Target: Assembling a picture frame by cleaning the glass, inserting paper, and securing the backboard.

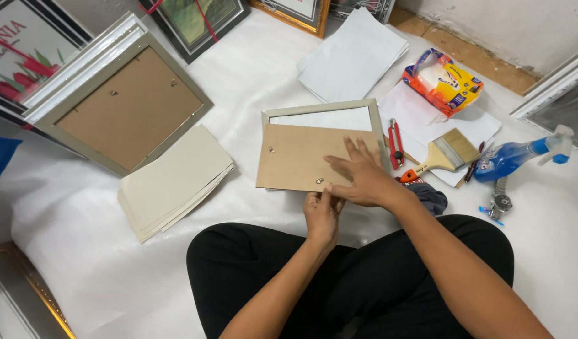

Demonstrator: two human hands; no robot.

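A brown backing board (pixel 298 158) is seen laid partly over a small grey picture frame (pixel 321 110) on a white-covered floor (pixel 101 263), its upper strip of glass left uncovered. The board's lower edge is pinched between the fingers of the left hand (pixel 321 213), while the right hand (pixel 358 176) is pressed flat on the board with fingers spread wide, holding nothing. Open floor is left to the front left of the seated person's black-clad knees.

To the right, an orange and yellow packet (pixel 443 81) with a blue patch is seen lying open near the wall, above loose white sheets (pixel 421 119). A blue spray bottle (pixel 521 156) with a white trigger lies on its side at the far right edge. Between these and the frame are crowded a red cutter (pixel 394 143), a flat paintbrush (pixel 443 156), a wristwatch (pixel 500 199) and a dark cloth (pixel 430 196).

To the left, a stack of cream boards (pixel 173 182) lies just beside a larger frame (pixel 123 103) turned face down. More framed pictures are lined along the top edge.
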